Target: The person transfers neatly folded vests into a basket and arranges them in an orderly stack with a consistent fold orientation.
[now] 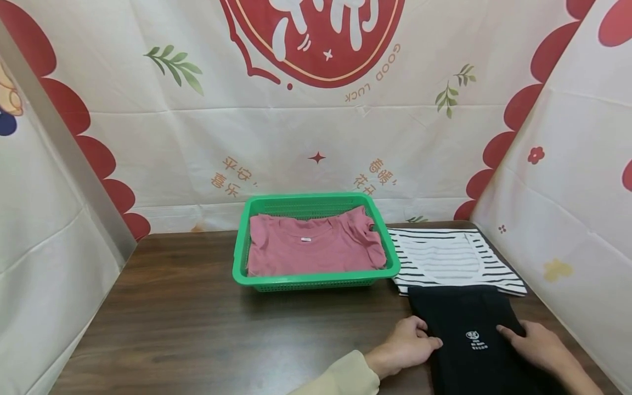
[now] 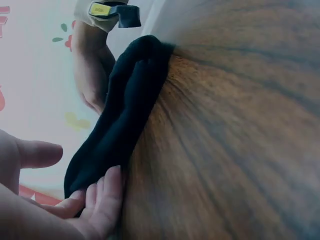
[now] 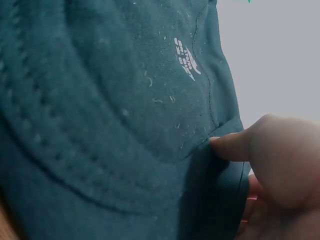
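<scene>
A folded black T-shirt [image 1: 469, 312] with a small white print lies on the table at the lower right; its near end runs out of the head view. My left hand [image 1: 407, 345] touches the shirt's left edge. In the left wrist view its fingers [image 2: 106, 197] rest along the folded side, and the thumb stands apart from them. My right hand [image 1: 540, 348] pinches the right edge, thumb on top of the cloth and fingers below, as the right wrist view shows. Close up, that shirt [image 3: 125, 110] has a curved stitched seam.
A green plastic basket [image 1: 239, 258] at the back middle holds a folded pink T-shirt [image 1: 311, 249]. Right of it lies a black-and-white striped garment [image 1: 444, 258], bordering the black shirt's far edge. Printed cloth walls [image 1: 316, 131] enclose the brown wooden table [image 1: 197, 329].
</scene>
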Tool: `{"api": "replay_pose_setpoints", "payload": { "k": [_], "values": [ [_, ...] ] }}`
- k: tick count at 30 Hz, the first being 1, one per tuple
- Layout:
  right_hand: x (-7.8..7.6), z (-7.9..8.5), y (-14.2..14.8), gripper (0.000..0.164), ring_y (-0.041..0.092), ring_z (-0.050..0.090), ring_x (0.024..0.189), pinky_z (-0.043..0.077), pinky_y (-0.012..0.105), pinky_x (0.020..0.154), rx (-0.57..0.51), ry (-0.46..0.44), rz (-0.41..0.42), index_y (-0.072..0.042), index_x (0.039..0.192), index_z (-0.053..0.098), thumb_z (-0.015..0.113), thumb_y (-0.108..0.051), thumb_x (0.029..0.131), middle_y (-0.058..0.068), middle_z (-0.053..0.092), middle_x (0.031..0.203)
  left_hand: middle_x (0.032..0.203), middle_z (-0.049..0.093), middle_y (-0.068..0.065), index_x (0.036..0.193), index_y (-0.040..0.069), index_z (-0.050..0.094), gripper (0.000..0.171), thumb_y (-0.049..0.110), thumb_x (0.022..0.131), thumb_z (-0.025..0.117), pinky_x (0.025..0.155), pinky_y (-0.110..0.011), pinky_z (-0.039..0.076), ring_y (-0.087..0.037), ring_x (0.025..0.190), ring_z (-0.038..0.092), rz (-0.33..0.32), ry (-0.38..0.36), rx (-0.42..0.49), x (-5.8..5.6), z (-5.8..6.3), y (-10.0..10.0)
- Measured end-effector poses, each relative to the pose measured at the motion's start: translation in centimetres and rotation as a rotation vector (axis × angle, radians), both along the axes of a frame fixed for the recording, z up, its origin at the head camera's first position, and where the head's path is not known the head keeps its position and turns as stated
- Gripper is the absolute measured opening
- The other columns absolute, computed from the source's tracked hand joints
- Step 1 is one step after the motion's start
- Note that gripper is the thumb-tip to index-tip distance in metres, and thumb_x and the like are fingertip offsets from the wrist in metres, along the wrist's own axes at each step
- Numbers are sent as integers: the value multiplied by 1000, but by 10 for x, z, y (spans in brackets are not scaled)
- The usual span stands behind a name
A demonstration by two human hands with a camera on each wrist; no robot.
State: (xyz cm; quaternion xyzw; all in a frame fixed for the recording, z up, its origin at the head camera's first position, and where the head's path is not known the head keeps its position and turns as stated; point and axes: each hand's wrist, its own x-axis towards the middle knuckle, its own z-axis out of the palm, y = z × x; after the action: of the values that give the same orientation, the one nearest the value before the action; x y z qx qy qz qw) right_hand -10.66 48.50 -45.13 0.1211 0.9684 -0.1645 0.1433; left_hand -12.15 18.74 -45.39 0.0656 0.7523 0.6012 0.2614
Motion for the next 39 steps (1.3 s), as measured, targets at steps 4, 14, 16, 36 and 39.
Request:
{"api": "replay_pose_setpoints", "payload": {
  "k": [4,14,16,36,39],
  "values": [
    [1,0,-1,79,46,60,91,47,56,78,-20,10,-6,30,116,43,47,-47,101,34,60,97,78,56,-1,104,10,58,26,19,87,74,68,-30,46,-12,68,52,-3,14,-39,1,0,2],
    [2,-6,-4,84,50,60,95,47,57,77,-31,25,-39,28,122,41,38,-53,103,42,56,108,89,55,-12,92,3,52,23,15,90,72,64,-42,59,-30,66,70,-27,-72,27,-8,-4,4],
    [0,-8,-6,86,53,58,97,47,58,78,-20,23,-41,28,123,39,37,-55,102,43,54,110,88,56,-12,90,2,52,22,15,91,71,63,-41,59,-31,68,71,-27,-70,25,-9,-5,3],
    [-5,-7,-12,93,31,61,85,47,53,77,-64,-19,-26,28,130,33,36,-61,101,18,63,92,95,61,-16,94,-1,56,23,13,88,73,69,-40,58,-29,65,70,-22,-52,-25,-8,-10,1],
    [-4,-7,-12,93,30,61,84,47,53,76,-65,-19,-32,27,130,33,36,-61,101,19,63,92,90,60,-15,89,0,55,22,13,87,73,68,-38,57,-29,64,70,-17,-40,-25,-7,-10,2]
  ]
}}
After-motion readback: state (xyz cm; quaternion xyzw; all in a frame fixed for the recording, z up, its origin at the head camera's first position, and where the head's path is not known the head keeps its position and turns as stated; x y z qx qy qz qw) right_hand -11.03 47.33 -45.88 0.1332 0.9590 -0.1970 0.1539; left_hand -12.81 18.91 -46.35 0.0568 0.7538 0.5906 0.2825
